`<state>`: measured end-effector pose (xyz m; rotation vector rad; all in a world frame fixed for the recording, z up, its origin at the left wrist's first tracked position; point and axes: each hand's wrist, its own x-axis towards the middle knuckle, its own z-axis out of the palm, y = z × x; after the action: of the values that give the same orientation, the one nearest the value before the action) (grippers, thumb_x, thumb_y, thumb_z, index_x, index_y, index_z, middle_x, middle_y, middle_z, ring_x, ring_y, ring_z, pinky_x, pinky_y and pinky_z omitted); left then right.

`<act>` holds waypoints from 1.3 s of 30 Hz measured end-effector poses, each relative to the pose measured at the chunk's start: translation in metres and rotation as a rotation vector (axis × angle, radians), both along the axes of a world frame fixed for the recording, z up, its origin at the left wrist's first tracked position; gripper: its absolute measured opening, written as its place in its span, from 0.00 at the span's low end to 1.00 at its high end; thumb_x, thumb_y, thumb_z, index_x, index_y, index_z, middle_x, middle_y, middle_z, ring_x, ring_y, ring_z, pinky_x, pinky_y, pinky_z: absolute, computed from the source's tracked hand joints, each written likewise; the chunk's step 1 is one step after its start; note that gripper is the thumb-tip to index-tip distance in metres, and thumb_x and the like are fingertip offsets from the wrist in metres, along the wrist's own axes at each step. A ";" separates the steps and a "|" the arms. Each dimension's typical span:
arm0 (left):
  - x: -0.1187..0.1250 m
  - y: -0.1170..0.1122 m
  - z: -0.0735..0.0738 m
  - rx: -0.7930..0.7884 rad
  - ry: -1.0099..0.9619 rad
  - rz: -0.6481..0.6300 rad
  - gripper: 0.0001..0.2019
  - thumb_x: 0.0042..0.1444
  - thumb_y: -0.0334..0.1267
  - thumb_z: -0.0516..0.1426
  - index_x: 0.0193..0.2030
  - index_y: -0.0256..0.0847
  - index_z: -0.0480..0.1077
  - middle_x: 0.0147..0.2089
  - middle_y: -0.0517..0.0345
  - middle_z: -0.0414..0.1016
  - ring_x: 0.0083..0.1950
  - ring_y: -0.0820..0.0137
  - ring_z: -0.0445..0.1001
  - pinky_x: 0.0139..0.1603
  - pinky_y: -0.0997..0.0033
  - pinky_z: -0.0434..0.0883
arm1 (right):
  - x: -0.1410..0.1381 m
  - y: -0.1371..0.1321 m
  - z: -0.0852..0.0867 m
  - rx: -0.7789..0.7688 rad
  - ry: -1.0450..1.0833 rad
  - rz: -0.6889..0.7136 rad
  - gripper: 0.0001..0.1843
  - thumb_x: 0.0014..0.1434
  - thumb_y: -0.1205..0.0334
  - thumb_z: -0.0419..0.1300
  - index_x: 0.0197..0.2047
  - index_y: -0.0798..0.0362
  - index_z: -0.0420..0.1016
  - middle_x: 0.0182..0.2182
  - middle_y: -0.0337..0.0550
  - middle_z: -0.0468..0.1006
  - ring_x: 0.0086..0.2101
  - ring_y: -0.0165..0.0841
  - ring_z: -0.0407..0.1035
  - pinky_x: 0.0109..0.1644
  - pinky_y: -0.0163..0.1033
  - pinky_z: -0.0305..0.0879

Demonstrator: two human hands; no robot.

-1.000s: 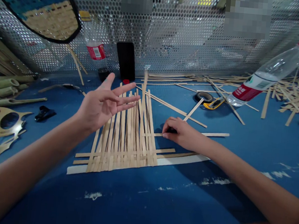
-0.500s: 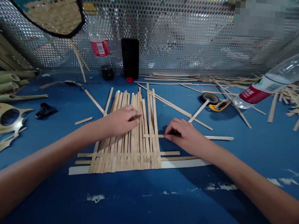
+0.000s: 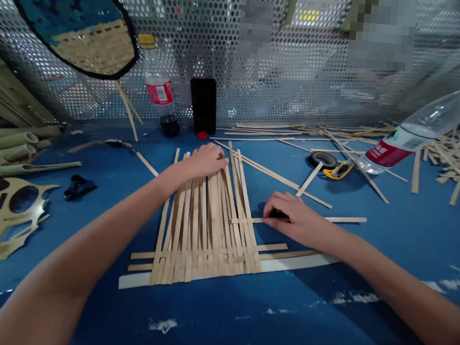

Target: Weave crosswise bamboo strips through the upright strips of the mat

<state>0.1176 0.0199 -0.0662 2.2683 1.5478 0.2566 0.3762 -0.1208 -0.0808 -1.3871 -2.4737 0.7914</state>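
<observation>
On the blue table lies a part-woven panel of upright bamboo strips (image 3: 196, 218), crossed by a few strips near its lower edge. A white strip (image 3: 300, 263) runs along that edge. My left hand (image 3: 207, 161) is over the far ends of the uprights, its fingers closed on strips there; the fingertips are partly hidden. My right hand (image 3: 286, 215) pinches a thin crosswise bamboo strip (image 3: 258, 219) just right of the panel. The left end of this strip passes among the rightmost uprights, and its other end sticks out beyond my wrist.
A roll of black tape (image 3: 323, 159) and a yellow cutter (image 3: 337, 171) lie at right, near a tilted water bottle (image 3: 402, 142). Loose strips (image 3: 456, 160) pile up behind. A cola bottle (image 3: 162, 99) and phone (image 3: 203, 106) stand by the perforated metal screen (image 3: 301, 93).
My left hand has moved away from me, from the middle of the uprights to their far ends. My right hand keeps its pinch on the crosswise strip. The camera view has shifted slightly.
</observation>
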 end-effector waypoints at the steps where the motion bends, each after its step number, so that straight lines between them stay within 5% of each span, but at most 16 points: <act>1: -0.002 0.000 0.001 -0.005 -0.047 0.018 0.16 0.67 0.49 0.59 0.50 0.38 0.72 0.56 0.48 0.71 0.57 0.58 0.71 0.59 0.49 0.69 | 0.000 0.000 0.000 -0.011 0.005 0.003 0.07 0.67 0.58 0.55 0.37 0.49 0.70 0.42 0.44 0.73 0.44 0.39 0.65 0.50 0.48 0.59; 8: -0.003 0.001 0.024 -0.006 -0.534 0.103 0.09 0.70 0.42 0.53 0.47 0.37 0.68 0.45 0.52 0.75 0.46 0.64 0.77 0.50 0.58 0.75 | 0.001 0.003 -0.003 -0.002 0.041 0.019 0.07 0.67 0.59 0.55 0.37 0.50 0.70 0.41 0.44 0.73 0.44 0.39 0.65 0.50 0.47 0.58; 13: 0.006 -0.025 0.065 -0.109 -0.761 -0.039 0.06 0.67 0.38 0.47 0.48 0.42 0.59 0.34 0.57 0.77 0.30 0.65 0.79 0.37 0.63 0.77 | 0.001 0.003 -0.003 0.027 0.055 0.041 0.06 0.66 0.61 0.55 0.37 0.50 0.71 0.40 0.44 0.74 0.44 0.38 0.66 0.49 0.46 0.58; 17: 0.009 -0.059 0.099 -0.044 -0.818 -0.197 0.06 0.66 0.39 0.52 0.45 0.41 0.65 0.34 0.55 0.78 0.34 0.63 0.80 0.36 0.65 0.77 | 0.004 0.003 -0.006 0.036 0.086 0.045 0.07 0.67 0.61 0.53 0.37 0.50 0.70 0.41 0.44 0.75 0.43 0.37 0.66 0.50 0.47 0.57; 20: 0.008 -0.070 0.111 -0.108 -0.824 -0.233 0.13 0.69 0.47 0.47 0.46 0.41 0.66 0.34 0.53 0.79 0.33 0.61 0.81 0.35 0.62 0.78 | 0.001 0.002 -0.011 0.040 0.074 0.005 0.07 0.67 0.60 0.53 0.39 0.49 0.72 0.42 0.44 0.76 0.45 0.38 0.67 0.52 0.49 0.56; 24: 0.004 -0.060 0.104 -0.334 -0.567 -0.241 0.26 0.66 0.62 0.44 0.44 0.41 0.68 0.41 0.46 0.81 0.39 0.56 0.82 0.37 0.61 0.79 | -0.008 0.000 -0.018 0.070 0.115 -0.021 0.07 0.67 0.59 0.55 0.40 0.48 0.73 0.43 0.44 0.76 0.47 0.39 0.67 0.55 0.51 0.54; 28: 0.001 -0.056 0.090 -0.418 -0.145 -0.359 0.22 0.63 0.58 0.53 0.40 0.42 0.77 0.41 0.50 0.82 0.42 0.58 0.81 0.41 0.66 0.78 | -0.013 -0.003 -0.020 0.106 0.119 -0.002 0.07 0.67 0.57 0.55 0.41 0.48 0.73 0.43 0.44 0.76 0.47 0.39 0.67 0.56 0.51 0.53; 33: 0.004 -0.046 0.063 -0.136 0.103 -0.276 0.09 0.65 0.41 0.58 0.47 0.40 0.77 0.53 0.52 0.77 0.55 0.58 0.75 0.57 0.55 0.72 | -0.013 -0.007 -0.015 0.183 0.056 -0.004 0.08 0.68 0.56 0.55 0.42 0.47 0.74 0.45 0.44 0.76 0.50 0.41 0.67 0.56 0.52 0.53; 39: -0.006 -0.013 0.014 0.014 0.317 -0.153 0.16 0.66 0.45 0.62 0.55 0.38 0.72 0.60 0.47 0.70 0.62 0.55 0.69 0.64 0.44 0.66 | -0.006 -0.009 -0.003 0.261 -0.070 0.042 0.07 0.66 0.57 0.55 0.39 0.49 0.72 0.42 0.44 0.76 0.44 0.40 0.68 0.52 0.51 0.55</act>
<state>0.1120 0.0065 -0.0517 2.5174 1.5062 -0.1413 0.3707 -0.1301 -0.0842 -1.2926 -2.5557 0.4139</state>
